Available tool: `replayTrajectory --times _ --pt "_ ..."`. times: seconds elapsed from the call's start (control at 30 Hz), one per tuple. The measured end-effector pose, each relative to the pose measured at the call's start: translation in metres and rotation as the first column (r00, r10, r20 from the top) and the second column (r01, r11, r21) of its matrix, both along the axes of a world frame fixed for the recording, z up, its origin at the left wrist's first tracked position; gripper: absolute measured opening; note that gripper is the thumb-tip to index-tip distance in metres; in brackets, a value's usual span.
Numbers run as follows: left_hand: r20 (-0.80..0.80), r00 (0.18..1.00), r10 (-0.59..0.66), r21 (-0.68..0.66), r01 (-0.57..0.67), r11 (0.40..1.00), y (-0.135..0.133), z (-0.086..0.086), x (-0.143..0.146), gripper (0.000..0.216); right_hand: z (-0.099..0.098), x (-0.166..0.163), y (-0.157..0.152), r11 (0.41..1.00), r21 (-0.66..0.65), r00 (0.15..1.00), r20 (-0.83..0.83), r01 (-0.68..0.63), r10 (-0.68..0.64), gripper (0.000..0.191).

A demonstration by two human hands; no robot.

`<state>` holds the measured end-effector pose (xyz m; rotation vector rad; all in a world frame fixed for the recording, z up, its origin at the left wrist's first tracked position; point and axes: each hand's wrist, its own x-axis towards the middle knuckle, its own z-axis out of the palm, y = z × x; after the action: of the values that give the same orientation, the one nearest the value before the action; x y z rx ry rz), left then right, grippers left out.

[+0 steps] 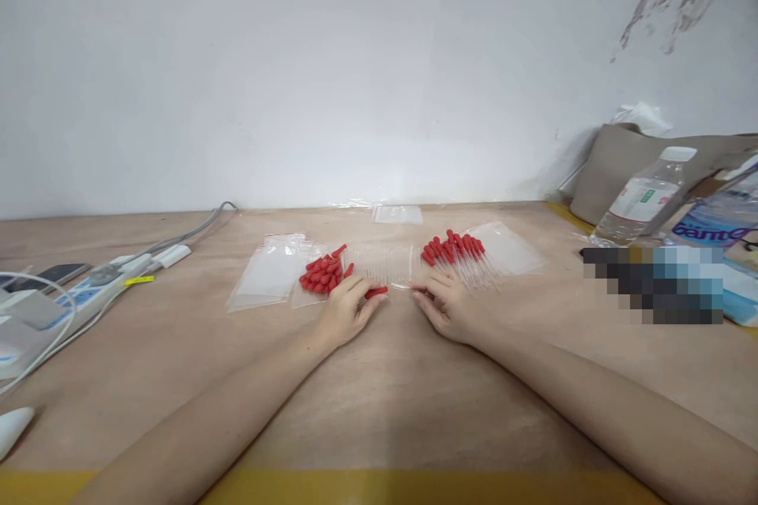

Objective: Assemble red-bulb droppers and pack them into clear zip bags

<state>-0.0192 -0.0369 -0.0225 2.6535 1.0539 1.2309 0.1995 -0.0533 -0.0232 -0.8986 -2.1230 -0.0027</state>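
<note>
Red bulb [377,292]: pinched in the left hand [347,308], before a row of clear tubes [373,262] on the counter [379,402]. Right hand [447,306]: curled near the row's right end; cannot tell whether gripping a tube. Red-topped tubes [455,246]: just beyond.

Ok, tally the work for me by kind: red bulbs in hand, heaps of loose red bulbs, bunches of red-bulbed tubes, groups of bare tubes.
Red bulb in the left hand: 1
Heap of loose red bulbs: 1
Bunch of red-bulbed tubes: 1
Group of bare tubes: 1
Total: 4, counting each group as one
</note>
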Motion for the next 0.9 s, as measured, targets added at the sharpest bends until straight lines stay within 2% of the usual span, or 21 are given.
replayTrajectory --times 0.27,0.4,0.57,0.7,0.9 --pt "0.025 0.999 -0.042 -0.027 0.043 0.999 -0.001 0.0 0.001 0.014 -0.001 -0.001 0.002 0.999 -0.016 0.999 0.033 -0.039 0.039 0.017" --pt "0.061 0.989 -0.132 -0.074 0.136 0.988 -0.002 0.003 0.001 0.016 -0.003 0.001 0.007 0.997 -0.015 0.996 0.036 -0.078 0.079 0.017" --pt "0.029 0.97 -0.242 -0.171 0.243 0.955 -0.006 0.01 0.001 0.017 -0.002 0.007 0.012 0.994 -0.013 0.988 0.111 -0.104 0.105 0.018" --pt "-0.026 0.969 -0.245 -0.203 0.235 0.951 -0.008 0.011 0.001 0.019 0.001 0.01 0.011 0.997 0.019 0.979 0.192 -0.076 0.071 0.021" --pt "-0.072 0.981 -0.178 -0.135 0.167 0.977 -0.008 0.007 0.002 0.019 0.006 0.007 0.004 0.995 0.1 0.956 0.293 -0.013 -0.017 0.025"
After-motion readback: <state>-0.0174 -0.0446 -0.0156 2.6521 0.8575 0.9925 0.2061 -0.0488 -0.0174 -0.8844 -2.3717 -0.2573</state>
